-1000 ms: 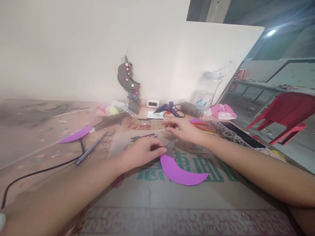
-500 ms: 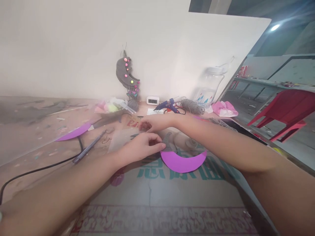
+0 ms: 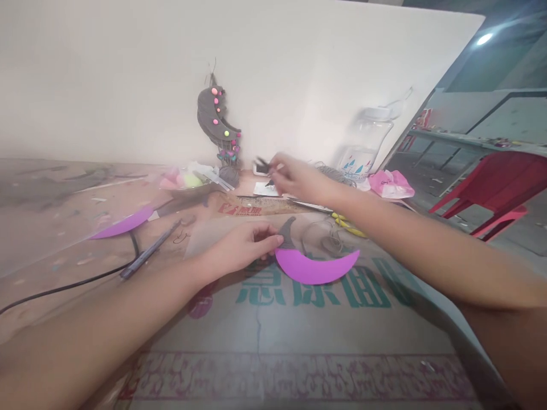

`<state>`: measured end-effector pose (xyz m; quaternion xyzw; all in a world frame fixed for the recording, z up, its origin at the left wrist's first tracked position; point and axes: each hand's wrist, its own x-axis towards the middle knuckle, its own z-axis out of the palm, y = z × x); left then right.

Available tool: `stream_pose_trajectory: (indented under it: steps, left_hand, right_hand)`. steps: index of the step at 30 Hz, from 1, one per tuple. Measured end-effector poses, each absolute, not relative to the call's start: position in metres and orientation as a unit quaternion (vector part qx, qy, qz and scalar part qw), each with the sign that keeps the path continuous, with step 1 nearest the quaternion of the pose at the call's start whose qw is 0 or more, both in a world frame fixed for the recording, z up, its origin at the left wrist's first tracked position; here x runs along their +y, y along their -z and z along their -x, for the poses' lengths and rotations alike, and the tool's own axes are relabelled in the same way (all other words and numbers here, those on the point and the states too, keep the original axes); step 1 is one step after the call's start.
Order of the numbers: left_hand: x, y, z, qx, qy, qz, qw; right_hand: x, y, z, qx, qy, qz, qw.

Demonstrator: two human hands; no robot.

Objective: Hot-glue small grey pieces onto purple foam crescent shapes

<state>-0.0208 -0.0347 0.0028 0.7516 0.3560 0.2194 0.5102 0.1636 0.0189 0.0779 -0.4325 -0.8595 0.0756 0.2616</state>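
My left hand (image 3: pixel 245 246) pinches the upper left end of a purple paper crescent (image 3: pixel 316 267), where grey yarn (image 3: pixel 287 233) is wrapped around it. The crescent lies low over a printed plastic sheet, curving downward, its right part bare purple. Farther off, my right hand (image 3: pixel 290 175) is raised near the wall, blurred, its fingers closed on a small dark two-pronged tool (image 3: pixel 262 165). The glue gun's tip (image 3: pixel 269 183) shows beneath that hand; the rest is hidden. A loose strand of yarn (image 3: pixel 333 244) curls above the crescent.
Yellow-handled scissors (image 3: pixel 348 225) lie beneath my right forearm. A finished grey moon (image 3: pixel 212 117) with pompoms hangs on the wall. At the back stand a glass jar (image 3: pixel 363 145) and a pink bag (image 3: pixel 391 183). Left are a pen (image 3: pixel 149 250), a cable (image 3: pixel 68 291) and another purple piece (image 3: pixel 123 222).
My right hand has moved up and away from beside the left hand, carrying the dark tool toward the wall. The left hand keeps the crescent nearly in place. The scissors have come into view.
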Motion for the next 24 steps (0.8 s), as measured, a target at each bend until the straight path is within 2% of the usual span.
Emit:
stream_pose_trajectory:
  steps: [3,6,10,17,24]
  left_hand:
    - [-0.033,-0.002,0.02,0.371,-0.238,-0.731,0.52]
    - [-0.03,-0.002,0.019,0.364,-0.252,-0.728,0.523]
    - [-0.027,-0.002,0.019,0.347,-0.252,-0.731,0.53]
    - [-0.026,-0.002,0.02,0.362,-0.24,-0.72,0.541]
    - [-0.029,-0.004,0.019,0.373,-0.242,-0.719,0.534]
  right_hand:
    - [-0.011,-0.08,-0.191,-0.84,-0.052,0.442,0.311]
    - [-0.042,-0.066,-0.211,-0.855,-0.024,0.409,0.319]
    - [-0.06,-0.038,-0.222,-0.884,-0.012,0.385,0.265]
    - [-0.056,-0.014,-0.224,-0.881,0.112,0.362,0.281]
    - [-0.058,-0.011,-0.227,-0.884,0.132,0.355,0.274]
